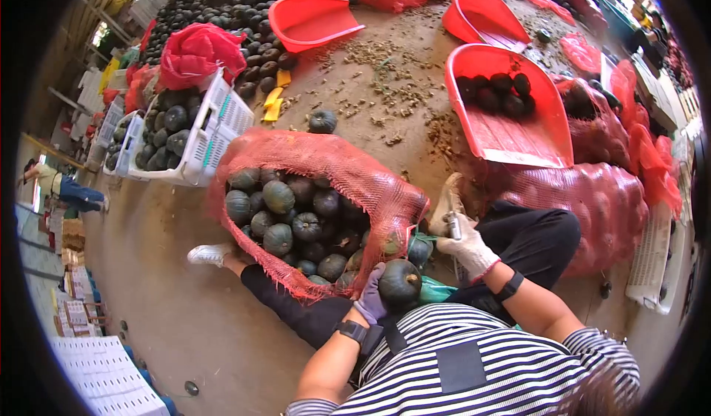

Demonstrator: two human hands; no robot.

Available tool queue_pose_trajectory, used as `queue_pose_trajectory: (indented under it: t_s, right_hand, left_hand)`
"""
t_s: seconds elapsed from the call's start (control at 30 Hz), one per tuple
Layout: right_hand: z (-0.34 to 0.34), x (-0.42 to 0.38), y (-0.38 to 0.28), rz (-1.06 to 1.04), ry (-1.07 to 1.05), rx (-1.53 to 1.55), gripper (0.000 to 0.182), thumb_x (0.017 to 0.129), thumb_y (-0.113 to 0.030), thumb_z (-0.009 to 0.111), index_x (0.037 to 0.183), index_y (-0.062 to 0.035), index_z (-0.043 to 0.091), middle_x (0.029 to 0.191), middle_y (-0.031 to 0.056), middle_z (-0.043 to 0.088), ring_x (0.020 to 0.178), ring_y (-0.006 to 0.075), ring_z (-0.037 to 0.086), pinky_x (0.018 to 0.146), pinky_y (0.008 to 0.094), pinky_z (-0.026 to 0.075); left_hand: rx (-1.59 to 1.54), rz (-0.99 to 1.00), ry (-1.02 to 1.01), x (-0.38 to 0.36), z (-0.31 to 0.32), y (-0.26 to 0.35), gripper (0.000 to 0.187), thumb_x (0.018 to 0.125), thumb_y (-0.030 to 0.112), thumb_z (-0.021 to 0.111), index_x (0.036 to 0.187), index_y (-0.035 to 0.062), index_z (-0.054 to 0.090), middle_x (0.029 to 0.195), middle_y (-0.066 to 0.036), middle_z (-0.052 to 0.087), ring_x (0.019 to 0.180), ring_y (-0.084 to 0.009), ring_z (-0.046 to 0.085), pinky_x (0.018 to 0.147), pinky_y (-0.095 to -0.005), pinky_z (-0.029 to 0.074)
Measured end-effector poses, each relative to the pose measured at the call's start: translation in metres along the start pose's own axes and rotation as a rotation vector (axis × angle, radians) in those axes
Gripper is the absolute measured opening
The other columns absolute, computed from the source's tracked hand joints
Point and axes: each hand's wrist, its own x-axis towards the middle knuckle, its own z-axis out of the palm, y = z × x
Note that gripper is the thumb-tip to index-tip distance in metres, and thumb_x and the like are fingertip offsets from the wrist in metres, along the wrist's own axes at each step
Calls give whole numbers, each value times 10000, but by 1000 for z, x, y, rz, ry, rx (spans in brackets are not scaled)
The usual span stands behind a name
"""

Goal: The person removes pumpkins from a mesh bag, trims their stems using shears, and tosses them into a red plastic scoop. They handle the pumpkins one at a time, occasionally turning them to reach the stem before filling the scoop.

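My left hand, in a purple glove, is closed against the side of a dark green squash in front of my striped shirt. To its right, my right hand, in a white glove, is wrapped round a small metallic tool whose working end is too small to make out. Before me lies a red mesh sack, its wide mouth showing many dark green squashes. Another squash sits between the sack and my right hand.
White crates of squashes stand at the left. Red scoops lie ahead and to the right, one holding several squashes. A full red sack is beside my right knee. Another person is at far left.
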Motion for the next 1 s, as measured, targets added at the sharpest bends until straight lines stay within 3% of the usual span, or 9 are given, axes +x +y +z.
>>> queue_pose_trajectory:
  t_s: [0.1, 0.3, 0.37, 0.5, 0.53, 0.67, 0.7, 0.83, 1.0]
  right_hand:
    - [-7, 23, 32, -13, 27, 144, 636, 735, -161, 759, 1305, -46, 503, 1058, 54, 556, 944, 165, 559, 827, 310, 485]
    - [-10, 13, -4, 123, 25, 316, 660, 739, -170, 749, 1326, -46, 473, 1070, 51, 538, 933, 162, 551, 803, 305, 485]
    - [-11, 30, 22, 72, 59, 201, 665, 734, -193, 761, 1317, -45, 479, 1035, 51, 541, 930, 161, 542, 796, 308, 480]
    - [-2, 25, 6, 153, 42, 96, 715, 708, -237, 779, 1328, -34, 486, 1039, 70, 551, 955, 181, 545, 819, 318, 483]
    - [-2, 29, 18, 132, 51, 54, 726, 704, -246, 783, 1332, -32, 487, 1047, 75, 553, 961, 188, 548, 825, 319, 485]
    - [-2, 35, 41, 145, 59, -75, 776, 689, -283, 797, 1352, -22, 489, 1107, 116, 579, 1010, 219, 561, 881, 327, 482]
    - [-2, 35, 36, 164, 62, -106, 786, 686, -289, 799, 1357, -24, 486, 1115, 122, 582, 1014, 220, 562, 889, 328, 479]
    - [2, 38, 40, 170, 53, -108, 818, 682, -302, 804, 1382, -36, 474, 1149, 138, 591, 1036, 227, 567, 921, 334, 468]
    - [-3, 33, 39, 175, 80, -166, 778, 690, -294, 789, 1350, -24, 480, 1132, 142, 589, 1030, 237, 569, 910, 333, 466]
  left_hand:
    - [-194, 248, 219, 11, -7, 64, 680, 852, 625, 629, 1311, 124, 593, 1317, -109, 609, 1155, -272, 615, 1022, -482, 496]
    - [359, 1593, 82, -70, 106, 331, 588, 1007, 531, 438, 1427, 123, 485, 1389, -129, 563, 1084, -240, 618, 1004, -397, 491]
    - [597, 1494, 455, -67, 53, 360, 507, 998, 466, 442, 1342, 102, 515, 1312, -148, 584, 1033, -253, 632, 961, -400, 496]
    - [1056, 525, 876, -3, -173, 324, 342, 835, 326, 599, 913, 11, 708, 930, -217, 707, 857, -346, 686, 788, -478, 523]
    - [1575, 138, 1071, 9, -216, 320, 314, 763, 313, 725, 929, 47, 709, 917, -221, 704, 910, -368, 691, 845, -464, 518]
    - [1804, 178, 1514, 0, -205, 215, 892, 616, 409, 898, 1370, 167, 488, 1235, -145, 549, 1187, -327, 568, 1006, -387, 485]
    - [1836, -148, 1478, 0, -174, 218, 1031, 596, 499, 903, 1431, 169, 395, 1350, -111, 443, 1269, -341, 495, 1026, -415, 484]
    - [1635, 216, 1663, 8, -185, 175, 906, 677, 456, 875, 1395, 116, 441, 1372, -154, 489, 1240, -332, 531, 1023, -425, 483]
    - [199, 716, 883, -21, -202, 143, 749, 788, 516, 770, 1361, 103, 520, 1293, -155, 593, 1106, -298, 631, 835, -423, 568]
